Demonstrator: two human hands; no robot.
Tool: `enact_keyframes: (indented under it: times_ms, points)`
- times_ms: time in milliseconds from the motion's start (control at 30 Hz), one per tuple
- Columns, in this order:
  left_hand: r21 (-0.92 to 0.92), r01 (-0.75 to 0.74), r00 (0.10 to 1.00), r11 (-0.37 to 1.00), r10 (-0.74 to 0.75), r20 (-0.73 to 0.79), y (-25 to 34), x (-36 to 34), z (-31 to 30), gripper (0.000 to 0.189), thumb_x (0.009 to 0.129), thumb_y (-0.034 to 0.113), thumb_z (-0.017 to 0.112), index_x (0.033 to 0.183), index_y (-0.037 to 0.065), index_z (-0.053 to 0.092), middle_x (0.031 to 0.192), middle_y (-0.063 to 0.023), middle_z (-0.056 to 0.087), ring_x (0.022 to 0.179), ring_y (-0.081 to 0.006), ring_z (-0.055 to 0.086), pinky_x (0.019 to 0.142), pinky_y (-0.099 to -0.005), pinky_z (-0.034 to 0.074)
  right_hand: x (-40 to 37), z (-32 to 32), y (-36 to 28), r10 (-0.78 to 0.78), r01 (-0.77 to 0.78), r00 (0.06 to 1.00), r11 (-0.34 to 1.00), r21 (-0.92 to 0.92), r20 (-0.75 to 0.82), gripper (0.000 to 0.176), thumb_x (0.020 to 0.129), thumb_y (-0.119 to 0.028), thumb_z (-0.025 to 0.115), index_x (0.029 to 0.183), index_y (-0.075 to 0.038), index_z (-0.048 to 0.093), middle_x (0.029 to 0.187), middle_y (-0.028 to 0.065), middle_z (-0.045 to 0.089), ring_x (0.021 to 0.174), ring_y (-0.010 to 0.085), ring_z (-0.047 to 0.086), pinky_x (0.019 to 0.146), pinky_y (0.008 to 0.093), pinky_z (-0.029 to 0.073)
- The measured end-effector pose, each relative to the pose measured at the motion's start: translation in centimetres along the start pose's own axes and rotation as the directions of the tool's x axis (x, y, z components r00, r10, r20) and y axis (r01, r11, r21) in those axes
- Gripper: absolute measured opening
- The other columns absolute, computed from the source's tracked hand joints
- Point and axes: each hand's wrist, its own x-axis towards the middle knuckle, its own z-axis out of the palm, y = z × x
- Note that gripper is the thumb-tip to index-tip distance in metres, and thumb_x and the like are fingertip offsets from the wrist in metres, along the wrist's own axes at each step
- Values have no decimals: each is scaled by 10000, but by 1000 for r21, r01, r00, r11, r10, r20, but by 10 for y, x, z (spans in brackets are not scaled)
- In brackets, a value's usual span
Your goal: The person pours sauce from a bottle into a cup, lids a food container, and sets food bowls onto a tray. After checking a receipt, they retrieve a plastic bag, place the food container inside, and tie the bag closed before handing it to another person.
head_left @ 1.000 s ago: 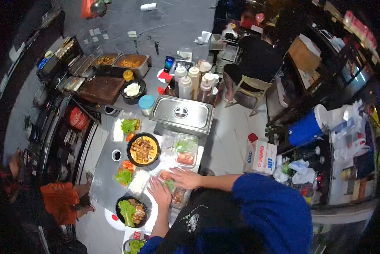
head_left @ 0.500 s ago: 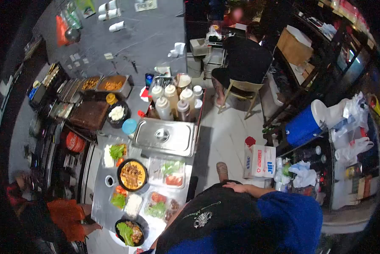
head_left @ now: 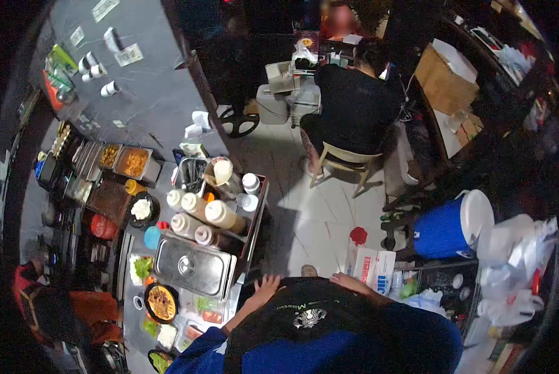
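while the left hand (head_left: 267,288) hovers with fingers spread and empty just beside the desk (head_left: 132,318), the right hand (head_left: 349,282) rests open on the black apron (head_left: 310,315), holding nothing. nearest the left hand are the steel lid (head_left: 195,267) and, below it, the clear food boxes (head_left: 208,310). i judge a careless swing of that arm could knock a box off the crowded edge.
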Motion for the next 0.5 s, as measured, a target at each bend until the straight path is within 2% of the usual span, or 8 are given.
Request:
enact_keyframes:
  times_ms: [33, 133, 233, 267, 300, 333, 467, 500]
  points:
    - [-81, 33, 999, 996, -35, -24, 7, 18, -22, 573, 933, 440, 431, 1375, 79, 387, 1347, -177, 457, 1310, -355, 361, 1006, -665, 219, -4, -39, -19, 393, -315, 918, 803, 506, -51, 497, 984, -430, 389, 1295, -54, 485, 1266, 193, 544, 1159, 288, 532, 987, 368, 407]
    - [-294, 105, 993, 950, -114, -16, 28, 83, -96, 559, 930, 448, 428, 1348, 77, 418, 1317, -163, 491, 1285, -329, 402, 994, -674, 219, 20, -132, -12, 232, -187, 972, 645, 741, 43, 557, 961, -469, 421, 1333, -57, 461, 1323, 196, 498, 1206, 272, 497, 1005, 365, 387]
    - [-423, 191, 977, 886, -129, 171, 29, 162, -152, 480, 930, 431, 427, 1227, 66, 524, 1265, -180, 524, 1224, -341, 456, 970, -643, 260, 57, -165, 17, 53, -87, 996, 525, 847, 70, 486, 991, -385, 380, 1346, -65, 465, 1347, 169, 501, 1222, 292, 492, 1044, 365, 364]
    - [-386, 215, 975, 897, -173, 140, 20, 194, -148, 438, 933, 407, 415, 1162, 64, 563, 1227, -190, 545, 1163, -361, 499, 945, -610, 304, 61, -174, 29, 6, -70, 997, 507, 859, 77, 486, 992, -383, 378, 1348, -64, 462, 1349, 168, 499, 1224, 290, 489, 1045, 364, 362]
    - [-453, 121, 990, 883, -72, 124, 23, 222, -174, 434, 936, 392, 390, 1136, 54, 577, 1210, -202, 554, 1128, -385, 521, 931, -595, 329, 60, -182, 39, 7, -82, 996, 499, 863, 91, 486, 992, -382, 376, 1349, -64, 460, 1351, 167, 497, 1227, 289, 487, 1047, 363, 360]
    - [-456, 83, 996, 886, -63, 58, 12, 260, -163, 437, 937, 383, 374, 1108, 51, 599, 1191, -193, 571, 1105, -385, 538, 901, -589, 362, 56, -191, 49, 21, -94, 995, 496, 863, 97, 486, 993, -380, 375, 1351, -63, 457, 1353, 166, 495, 1230, 288, 484, 1048, 361, 357]
    - [-365, 11, 1000, 931, -7, 12, 28, 362, -229, 381, 910, 339, 442, 1053, 30, 613, 1073, -220, 612, 1023, -406, 567, 846, -491, 439, 36, -222, 90, 205, -181, 975, 504, 844, 87, 486, 995, -373, 368, 1358, -61, 447, 1361, 163, 488, 1240, 282, 474, 1055, 357, 349]
    - [-425, -44, 999, 904, 45, -6, 26, 391, -238, 366, 906, 333, 451, 1034, 31, 613, 1035, -224, 619, 993, -408, 576, 828, -487, 447, 32, -233, 98, 253, -209, 963, 497, 843, 89, 486, 996, -372, 366, 1360, -61, 444, 1363, 163, 486, 1242, 281, 471, 1056, 356, 346]
